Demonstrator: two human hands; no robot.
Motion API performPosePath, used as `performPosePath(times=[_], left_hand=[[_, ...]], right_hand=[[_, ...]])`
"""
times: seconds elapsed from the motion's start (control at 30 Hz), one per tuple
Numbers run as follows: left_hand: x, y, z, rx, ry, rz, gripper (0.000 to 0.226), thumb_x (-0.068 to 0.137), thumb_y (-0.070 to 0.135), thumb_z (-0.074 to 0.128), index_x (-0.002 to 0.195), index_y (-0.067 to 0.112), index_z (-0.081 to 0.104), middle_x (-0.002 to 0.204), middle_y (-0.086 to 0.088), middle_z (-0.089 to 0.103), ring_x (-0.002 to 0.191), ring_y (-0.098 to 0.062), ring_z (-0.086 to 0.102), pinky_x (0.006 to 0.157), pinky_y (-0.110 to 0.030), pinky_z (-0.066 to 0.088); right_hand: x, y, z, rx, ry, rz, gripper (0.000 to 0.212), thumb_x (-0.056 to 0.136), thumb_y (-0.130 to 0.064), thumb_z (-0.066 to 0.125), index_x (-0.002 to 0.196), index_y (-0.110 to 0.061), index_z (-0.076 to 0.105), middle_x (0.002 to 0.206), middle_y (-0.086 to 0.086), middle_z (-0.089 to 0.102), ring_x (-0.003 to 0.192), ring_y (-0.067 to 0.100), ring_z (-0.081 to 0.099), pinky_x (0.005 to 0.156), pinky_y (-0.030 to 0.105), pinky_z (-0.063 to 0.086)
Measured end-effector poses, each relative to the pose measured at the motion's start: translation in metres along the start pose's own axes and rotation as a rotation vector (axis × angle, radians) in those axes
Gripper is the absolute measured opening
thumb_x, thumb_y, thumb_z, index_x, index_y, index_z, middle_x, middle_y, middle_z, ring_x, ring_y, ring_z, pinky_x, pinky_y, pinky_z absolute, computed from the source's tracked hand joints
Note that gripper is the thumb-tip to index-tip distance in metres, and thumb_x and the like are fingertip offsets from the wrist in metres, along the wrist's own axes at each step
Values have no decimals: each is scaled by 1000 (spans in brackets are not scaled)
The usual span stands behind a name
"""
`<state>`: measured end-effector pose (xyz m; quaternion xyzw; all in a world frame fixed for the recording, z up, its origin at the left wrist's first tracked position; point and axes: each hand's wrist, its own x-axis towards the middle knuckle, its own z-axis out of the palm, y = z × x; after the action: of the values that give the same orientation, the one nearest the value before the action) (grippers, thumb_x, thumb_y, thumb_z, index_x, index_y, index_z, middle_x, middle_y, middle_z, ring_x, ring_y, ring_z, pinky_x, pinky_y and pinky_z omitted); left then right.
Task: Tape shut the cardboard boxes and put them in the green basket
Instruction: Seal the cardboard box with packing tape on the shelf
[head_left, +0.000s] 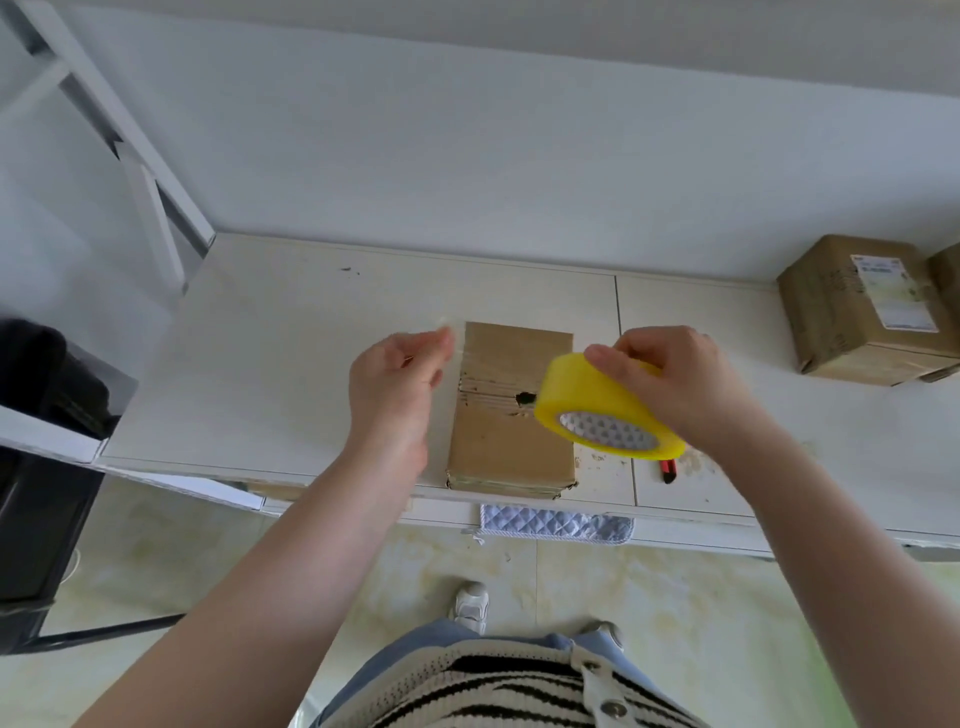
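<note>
Flat brown cardboard box has a dark hole beside yellow tape roll.

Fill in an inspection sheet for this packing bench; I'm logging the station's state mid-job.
Surface: white table, scuffed and stained.
Job's things: flat cardboard box in front, dark hole in its top; yellow tape roll; labelled boxes far right. Green basket: not seen.
Clutter: red-black tool beside the box, partly hidden.
Hands: right hand holds the roll; left hand fingers pinch the clear tape end.
Cables: nothing seen.
Surroundings: quilted cloth under the table edge; black bin left.
</note>
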<state>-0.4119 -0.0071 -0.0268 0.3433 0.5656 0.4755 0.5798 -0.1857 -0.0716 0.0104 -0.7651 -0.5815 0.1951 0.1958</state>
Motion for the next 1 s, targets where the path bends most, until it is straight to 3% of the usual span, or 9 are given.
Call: performPosePath(times=[0.07,0.2,0.3,0.5,0.63,0.7,0.77,0.87,1.0], left_hand=[[19,-14,-13,-27,82,-105,14,83,19,77,74,18,67,70,6,69,78,-12,63,80,-24,52],[31,-54,-16,39,96,-268,14,84,25,77,77,19,67,81,1,66,82,-13,61,91,-29,50],[39,-76,-9,6,137,-330,15,82,28,79,77,20,68,83,4,68,84,-12,62,82,-24,50],[50,-92,-1,-10,129,-430,15,82,27,79,74,20,69,83,4,68,89,-16,61,89,-30,45],[49,-98,4,-72,114,-495,13,85,21,76,81,11,69,91,-8,73,92,-25,67,90,-35,54],[51,-99,5,-93,96,-516,12,87,20,74,82,10,69,88,-9,73,81,-24,70,78,-34,59],[52,-102,7,-48,77,-465,12,90,20,71,89,8,66,84,-6,69,70,-21,65,61,-26,57],[49,-108,6,161,78,-253,22,92,17,67,104,14,49,94,-4,60,65,-15,56,52,-19,46],[50,-113,-5,571,-47,195,12,95,8,57,84,12,53,76,0,56,62,-11,48,55,-13,37]], right_hand=[[8,2,-2,-88,-62,17,47,85,-64,55,58,-26,57,51,-9,50,52,6,46,50,25,28],[28,3,11,-302,-109,42,47,83,-65,56,64,-22,60,65,-8,59,62,7,52,52,25,28],[41,6,21,-367,-142,68,48,82,-67,55,68,-22,62,69,-5,62,63,9,53,51,24,30],[50,17,32,-378,-159,95,48,85,-65,55,67,-22,63,67,-3,62,62,11,55,51,24,31],[54,21,34,-389,-163,109,47,85,-65,54,66,-23,62,67,-4,61,62,10,55,51,24,30],[55,23,37,-394,-166,107,47,85,-65,54,67,-23,63,68,-4,62,62,10,56,51,23,32],[55,26,39,-397,-165,101,47,85,-65,53,68,-22,64,68,-4,63,62,11,57,52,24,35],[56,29,41,-398,-163,97,49,86,-65,53,68,-21,64,67,-3,63,62,12,57,53,24,36],[56,31,43,-392,-151,97,49,85,-66,53,66,-21,63,65,-4,63,61,11,57,51,23,34]])
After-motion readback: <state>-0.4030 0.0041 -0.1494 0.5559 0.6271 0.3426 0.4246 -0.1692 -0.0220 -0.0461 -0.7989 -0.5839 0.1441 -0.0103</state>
